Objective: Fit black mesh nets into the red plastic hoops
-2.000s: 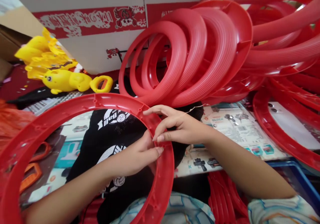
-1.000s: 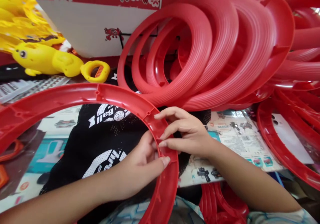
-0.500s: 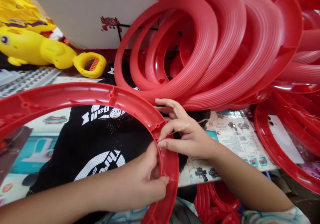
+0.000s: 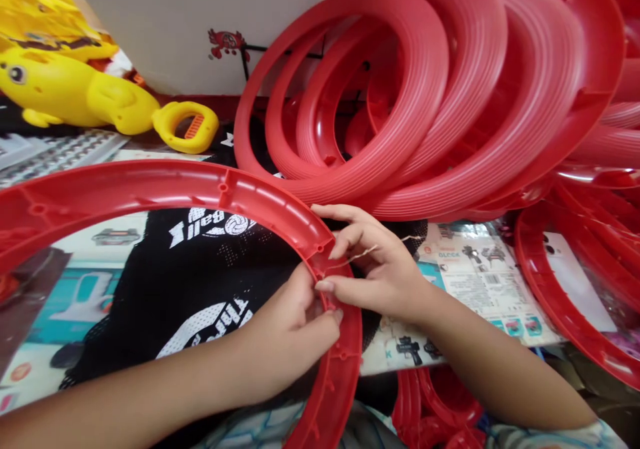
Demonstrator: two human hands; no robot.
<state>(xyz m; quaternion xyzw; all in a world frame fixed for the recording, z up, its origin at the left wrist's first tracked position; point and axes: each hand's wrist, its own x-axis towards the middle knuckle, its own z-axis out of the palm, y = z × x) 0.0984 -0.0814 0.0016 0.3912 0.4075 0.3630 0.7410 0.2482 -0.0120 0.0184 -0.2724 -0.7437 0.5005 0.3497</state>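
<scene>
A large red plastic ring lies with its hollow, ribbed side up over black mesh fabric that bears white lettering. My left hand is closed round the right side of this ring, its thumb resting in the channel. Across from it, my right hand has its thumb on the ring's inner edge and its other fingers curled above. A thin pale string runs between those fingers, its loose end sticking out behind the hand. Whether the fabric is joined to the ring is hidden.
Several red rings lean in an overlapping stack behind my hands. More red rings stand at the right. A yellow toy with a looped handle lies at the far left, before a white box. Printed card covers the table.
My left hand has slid up the ring, closer to the right thumb. The right fingers have opened slightly, and more of the string shows. The view has shifted a little.
</scene>
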